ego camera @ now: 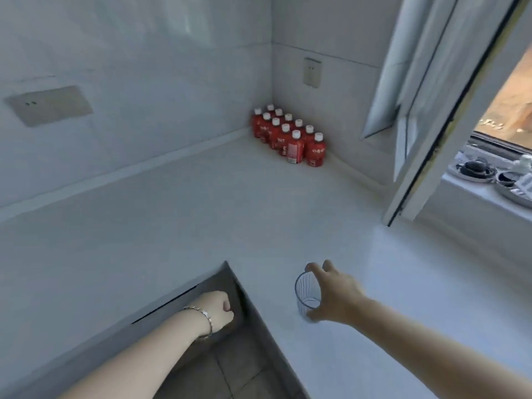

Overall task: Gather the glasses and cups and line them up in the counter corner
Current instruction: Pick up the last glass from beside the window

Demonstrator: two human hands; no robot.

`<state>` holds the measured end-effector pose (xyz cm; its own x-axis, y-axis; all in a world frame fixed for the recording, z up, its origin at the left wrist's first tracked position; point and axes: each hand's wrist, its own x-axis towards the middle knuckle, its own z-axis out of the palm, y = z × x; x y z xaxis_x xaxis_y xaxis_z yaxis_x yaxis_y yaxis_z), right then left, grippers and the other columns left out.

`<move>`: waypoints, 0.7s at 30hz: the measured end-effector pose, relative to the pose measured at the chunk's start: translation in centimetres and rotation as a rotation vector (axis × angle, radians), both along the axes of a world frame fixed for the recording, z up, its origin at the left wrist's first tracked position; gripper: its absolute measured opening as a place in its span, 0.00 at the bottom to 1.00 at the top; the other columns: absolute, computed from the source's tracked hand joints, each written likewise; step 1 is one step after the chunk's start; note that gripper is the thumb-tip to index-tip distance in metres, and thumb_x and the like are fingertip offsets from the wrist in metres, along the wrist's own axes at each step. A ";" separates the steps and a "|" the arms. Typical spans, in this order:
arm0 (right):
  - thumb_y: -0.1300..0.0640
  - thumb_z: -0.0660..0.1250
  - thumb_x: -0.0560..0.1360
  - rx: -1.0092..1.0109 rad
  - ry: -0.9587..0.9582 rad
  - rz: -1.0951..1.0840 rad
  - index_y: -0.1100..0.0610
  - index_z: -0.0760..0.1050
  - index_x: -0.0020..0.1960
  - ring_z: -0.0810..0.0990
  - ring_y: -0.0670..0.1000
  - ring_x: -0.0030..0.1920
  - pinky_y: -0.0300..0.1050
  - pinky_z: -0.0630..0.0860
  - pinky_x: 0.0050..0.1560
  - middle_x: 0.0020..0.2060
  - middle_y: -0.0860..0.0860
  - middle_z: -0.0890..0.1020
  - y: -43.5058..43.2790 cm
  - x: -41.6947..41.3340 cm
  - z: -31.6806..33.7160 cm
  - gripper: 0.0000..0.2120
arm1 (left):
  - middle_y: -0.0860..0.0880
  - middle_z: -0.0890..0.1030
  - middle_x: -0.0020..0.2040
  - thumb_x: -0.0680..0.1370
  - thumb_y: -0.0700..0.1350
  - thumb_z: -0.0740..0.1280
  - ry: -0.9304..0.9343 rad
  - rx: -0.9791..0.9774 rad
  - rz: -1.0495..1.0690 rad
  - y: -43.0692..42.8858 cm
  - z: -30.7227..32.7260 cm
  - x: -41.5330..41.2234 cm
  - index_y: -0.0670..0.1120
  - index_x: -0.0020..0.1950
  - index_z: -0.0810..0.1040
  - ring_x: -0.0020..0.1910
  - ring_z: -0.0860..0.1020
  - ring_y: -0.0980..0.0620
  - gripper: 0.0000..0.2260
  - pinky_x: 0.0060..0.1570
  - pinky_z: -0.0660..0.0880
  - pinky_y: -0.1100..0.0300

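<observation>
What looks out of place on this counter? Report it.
The corner meant for the glasses is taken by a pack of red bottles. The open window sash swings in over the counter. Nothing looks spilled or broken.

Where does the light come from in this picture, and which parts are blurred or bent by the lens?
Head view: daylight enters from the open window at right, brightening the counter beside it; the window frame is motion-smeared and bowed by the wide lens; the right hand around the clear cup is slightly soft.

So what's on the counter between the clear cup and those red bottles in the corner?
Nothing: in the head view, bare white counter runs from the clear cup to the red bottles.
</observation>
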<state>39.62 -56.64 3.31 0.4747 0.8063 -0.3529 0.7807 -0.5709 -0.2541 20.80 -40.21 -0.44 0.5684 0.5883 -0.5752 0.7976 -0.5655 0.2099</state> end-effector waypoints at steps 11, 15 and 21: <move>0.44 0.73 0.63 0.037 -0.013 0.413 0.48 0.60 0.69 0.78 0.56 0.54 0.45 0.73 0.45 0.59 0.52 0.70 19.7 -29.2 2.3 0.39 | 0.51 0.69 0.41 0.74 0.43 0.60 0.014 0.073 0.502 9.7 3.3 -37.6 0.52 0.33 0.63 0.41 0.67 0.49 0.11 0.33 0.62 0.61; 0.44 0.74 0.63 0.038 0.004 0.529 0.49 0.58 0.71 0.77 0.55 0.56 0.44 0.73 0.48 0.61 0.52 0.69 25.7 -37.9 2.8 0.42 | 0.53 0.65 0.34 0.74 0.42 0.59 0.037 0.091 0.669 11.9 3.7 -47.8 0.53 0.32 0.62 0.31 0.64 0.53 0.13 0.31 0.60 0.62; 0.42 0.73 0.64 0.005 -0.012 0.670 0.52 0.57 0.73 0.75 0.55 0.61 0.47 0.74 0.57 0.64 0.52 0.68 35.0 -48.5 2.6 0.43 | 0.55 0.60 0.31 0.77 0.43 0.59 0.031 0.079 0.798 16.3 3.1 -57.9 0.53 0.30 0.59 0.28 0.60 0.57 0.16 0.29 0.56 0.64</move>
<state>-8.85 -21.62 5.86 -0.1252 0.9299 -0.3459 0.9687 0.0393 -0.2449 -37.11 -23.88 2.64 -0.0570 0.8503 -0.5232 0.9724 0.1660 0.1639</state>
